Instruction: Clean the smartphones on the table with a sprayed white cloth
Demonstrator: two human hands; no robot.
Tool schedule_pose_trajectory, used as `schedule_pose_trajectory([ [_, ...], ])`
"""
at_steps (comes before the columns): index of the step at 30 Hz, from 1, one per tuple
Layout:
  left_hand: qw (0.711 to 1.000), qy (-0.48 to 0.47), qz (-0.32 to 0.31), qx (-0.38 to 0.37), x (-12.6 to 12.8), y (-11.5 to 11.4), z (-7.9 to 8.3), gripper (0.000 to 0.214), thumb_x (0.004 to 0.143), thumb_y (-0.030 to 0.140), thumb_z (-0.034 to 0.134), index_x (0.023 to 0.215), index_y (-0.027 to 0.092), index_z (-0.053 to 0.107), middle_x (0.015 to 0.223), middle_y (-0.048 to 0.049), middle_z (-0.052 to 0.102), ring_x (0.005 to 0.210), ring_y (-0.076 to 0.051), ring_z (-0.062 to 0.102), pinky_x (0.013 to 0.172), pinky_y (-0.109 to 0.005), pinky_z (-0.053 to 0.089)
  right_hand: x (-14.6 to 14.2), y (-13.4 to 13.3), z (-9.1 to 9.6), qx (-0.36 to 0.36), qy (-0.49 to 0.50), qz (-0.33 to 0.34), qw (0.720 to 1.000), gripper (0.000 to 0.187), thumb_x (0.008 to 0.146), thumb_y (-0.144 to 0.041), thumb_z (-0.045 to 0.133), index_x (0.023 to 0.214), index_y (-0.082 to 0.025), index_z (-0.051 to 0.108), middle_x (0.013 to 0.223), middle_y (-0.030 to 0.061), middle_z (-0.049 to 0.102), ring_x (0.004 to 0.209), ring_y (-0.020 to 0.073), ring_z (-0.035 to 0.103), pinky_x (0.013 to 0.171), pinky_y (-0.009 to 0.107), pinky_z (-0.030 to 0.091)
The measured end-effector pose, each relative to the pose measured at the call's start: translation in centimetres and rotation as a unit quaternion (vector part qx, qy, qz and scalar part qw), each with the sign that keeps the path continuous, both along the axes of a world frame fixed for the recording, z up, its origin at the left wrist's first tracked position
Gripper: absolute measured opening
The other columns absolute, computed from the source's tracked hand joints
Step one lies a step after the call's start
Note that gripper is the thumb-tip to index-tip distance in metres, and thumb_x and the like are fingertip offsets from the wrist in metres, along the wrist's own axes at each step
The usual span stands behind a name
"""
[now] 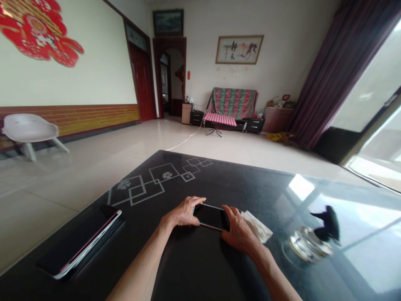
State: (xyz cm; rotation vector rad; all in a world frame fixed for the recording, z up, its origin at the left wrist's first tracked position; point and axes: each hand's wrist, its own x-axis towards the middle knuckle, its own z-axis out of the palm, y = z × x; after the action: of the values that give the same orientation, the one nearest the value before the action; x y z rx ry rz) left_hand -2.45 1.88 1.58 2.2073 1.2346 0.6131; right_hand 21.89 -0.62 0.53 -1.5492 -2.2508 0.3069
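Between my two hands is a smartphone (210, 216) with a dark screen and a light edge, lying sideways on or just above the black table. My left hand (184, 212) grips its left end, thumb at the near edge and fingers at the far edge. At the other end, my right hand (237, 228) holds it the same way. A crumpled white tissue (257, 226) rests on the table just beyond my right hand, partly behind it.
The glossy black table (188, 267) bears a dark-topped stack with pale edges (84, 238) at left. On the right stands a clear glass spray bottle (308, 246) with a black top, blurred. A white chair (29, 127) stands on the floor at far left.
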Motion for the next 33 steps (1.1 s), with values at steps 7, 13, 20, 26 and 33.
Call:
schedule_pose_trajectory([
  [7, 1.000, -0.027, 0.001, 0.011, -0.1, 0.0, -0.1, 0.088, 0.056, 0.019, 0.073, 0.138, 0.024, 0.043, 0.138, -0.0070, 0.049, 0.126, -0.028, 0.046, 0.109, -0.036, 0.034, 0.3, -0.3, -0.2, 0.012, 0.017, 0.013, 1.000, 0.071, 0.061, -0.014, 0.057, 0.131, -0.017, 0.044, 0.120, 0.0138, 0.049, 0.107, 0.0263, 0.054, 0.093, 0.036, 0.045],
  [13, 0.999, -0.044, 0.019, 0.011, -0.5, 0.2, -0.4, 0.092, 0.056, 0.019, 0.074, 0.141, 0.024, 0.040, 0.142, -0.0085, 0.044, 0.129, -0.028, 0.044, 0.110, -0.037, 0.033, 0.4, -0.4, -0.8, 0.035, 0.027, 0.018, 0.999, 0.069, 0.064, -0.017, 0.056, 0.132, -0.013, 0.042, 0.121, 0.0143, 0.047, 0.109, 0.0260, 0.052, 0.096, 0.037, 0.044],
  [20, 0.998, -0.061, 0.022, 0.024, -0.8, 0.5, -0.9, 0.091, 0.057, 0.020, 0.074, 0.141, 0.023, 0.039, 0.140, -0.0086, 0.047, 0.127, -0.027, 0.046, 0.108, -0.035, 0.035, 0.3, -0.8, -1.2, 0.059, 0.046, 0.020, 0.997, 0.066, 0.066, -0.017, 0.055, 0.130, -0.013, 0.041, 0.122, 0.0148, 0.045, 0.112, 0.0268, 0.051, 0.098, 0.040, 0.044],
  [26, 0.998, -0.058, 0.023, 0.033, -0.8, 0.5, -1.0, 0.090, 0.057, 0.020, 0.073, 0.141, 0.024, 0.039, 0.138, -0.0076, 0.048, 0.124, -0.027, 0.049, 0.106, -0.034, 0.038, 0.4, -1.0, -1.0, 0.047, 0.050, 0.030, 0.997, 0.067, 0.066, -0.019, 0.056, 0.132, -0.017, 0.039, 0.124, 0.0137, 0.044, 0.115, 0.0275, 0.050, 0.099, 0.042, 0.044],
  [33, 0.999, -0.009, 0.026, 0.034, -0.6, 0.6, -1.2, 0.090, 0.057, 0.022, 0.073, 0.141, 0.023, 0.040, 0.145, -0.0089, 0.040, 0.133, -0.030, 0.038, 0.112, -0.039, 0.029, 0.3, -0.8, -1.5, 0.077, 0.053, 0.035, 0.995, 0.068, 0.068, -0.019, 0.055, 0.133, -0.012, 0.039, 0.127, 0.0169, 0.045, 0.117, 0.0290, 0.049, 0.100, 0.043, 0.043],
])
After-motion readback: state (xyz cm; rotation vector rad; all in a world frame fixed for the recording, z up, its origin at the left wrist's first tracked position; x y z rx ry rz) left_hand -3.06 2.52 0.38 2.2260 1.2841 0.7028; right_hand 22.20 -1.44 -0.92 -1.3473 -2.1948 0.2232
